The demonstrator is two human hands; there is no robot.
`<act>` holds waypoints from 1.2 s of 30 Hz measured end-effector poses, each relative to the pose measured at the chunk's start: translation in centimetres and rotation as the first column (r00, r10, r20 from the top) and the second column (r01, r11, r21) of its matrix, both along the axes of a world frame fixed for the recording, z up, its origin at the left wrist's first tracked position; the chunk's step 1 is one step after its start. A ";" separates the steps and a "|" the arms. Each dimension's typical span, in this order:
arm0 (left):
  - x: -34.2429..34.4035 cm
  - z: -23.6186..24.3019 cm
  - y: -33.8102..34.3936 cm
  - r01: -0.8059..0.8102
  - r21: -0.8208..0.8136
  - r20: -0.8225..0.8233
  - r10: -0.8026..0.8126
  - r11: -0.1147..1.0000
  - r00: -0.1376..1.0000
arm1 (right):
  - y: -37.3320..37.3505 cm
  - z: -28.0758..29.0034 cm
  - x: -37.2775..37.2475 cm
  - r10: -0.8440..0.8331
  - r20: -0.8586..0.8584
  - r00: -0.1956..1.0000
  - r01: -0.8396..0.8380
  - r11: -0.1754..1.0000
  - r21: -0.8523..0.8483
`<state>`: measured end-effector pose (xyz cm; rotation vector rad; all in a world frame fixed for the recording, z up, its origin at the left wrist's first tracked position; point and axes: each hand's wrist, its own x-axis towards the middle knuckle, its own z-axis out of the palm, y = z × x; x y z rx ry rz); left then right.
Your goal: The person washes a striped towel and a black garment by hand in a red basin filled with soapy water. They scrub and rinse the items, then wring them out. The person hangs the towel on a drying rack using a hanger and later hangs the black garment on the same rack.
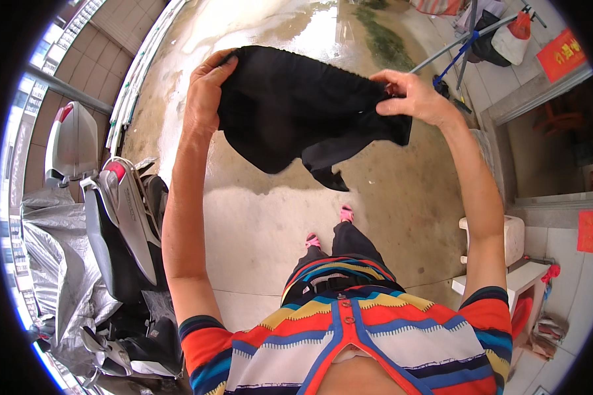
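Striped shirt up close, black garment held out in front.
L hand & R hand both pinch its top edge w/ fingers closed, cloth hanging above wet concrete floor, scooter at left.

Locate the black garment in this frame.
In the head view the black garment hangs spread at upper centre, pinched at its top corners by the left hand and right hand, above the wet concrete floor.

Scooter left — open concrete ahead
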<state>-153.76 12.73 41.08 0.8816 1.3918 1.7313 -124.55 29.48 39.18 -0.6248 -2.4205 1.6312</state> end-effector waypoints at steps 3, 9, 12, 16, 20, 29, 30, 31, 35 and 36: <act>-1.9 1.0 3.0 0.018 0.032 0.009 -0.018 0.999 1.000 | 3.6 -2.4 -1.3 0.075 0.046 0.996 -0.079 0.992 0.099; -2.6 1.3 8.8 -0.129 0.066 0.041 0.127 0.989 0.991 | 9.8 -5.4 -4.3 -0.110 -0.012 0.994 0.096 0.804 0.587; -6.8 -0.3 9.4 -0.033 0.153 0.239 -0.005 0.988 0.971 | 11.7 -7.2 -5.7 -0.063 0.024 0.998 0.059 0.987 0.150; -6.4 -0.7 12.6 0.032 0.166 0.341 -0.088 0.986 0.936 | 10.2 -8.5 -8.7 -0.069 0.061 0.996 0.065 0.996 0.062; -5.0 -0.4 16.3 0.020 0.159 0.310 -0.069 0.987 0.948 | 10.9 -11.1 -11.6 -0.107 0.013 0.994 0.097 0.943 0.318; -10.2 -1.5 19.2 -0.048 0.160 0.459 -0.031 0.986 0.888 | 14.6 -13.3 -19.0 -0.381 -0.383 0.842 0.419 0.908 0.017; -12.2 -2.3 19.3 -0.068 0.148 0.463 -0.009 0.987 0.886 | 15.2 -13.2 -19.8 -0.390 -0.327 0.861 0.333 0.918 -0.216; -14.0 -2.9 19.2 -0.069 0.132 0.474 -0.001 0.989 0.880 | 15.6 -13.1 -20.5 -0.342 -0.359 0.868 0.251 0.928 -0.277; -19.5 -5.1 21.2 -0.074 0.022 0.417 0.058 0.997 0.907 | 17.5 -11.5 -23.5 -0.204 -0.386 0.900 0.092 0.953 -0.289; -20.4 -5.5 21.9 -0.077 -0.029 0.328 0.083 0.997 0.941 | 18.1 -11.4 -24.7 -0.226 -0.437 0.871 0.125 0.961 -0.249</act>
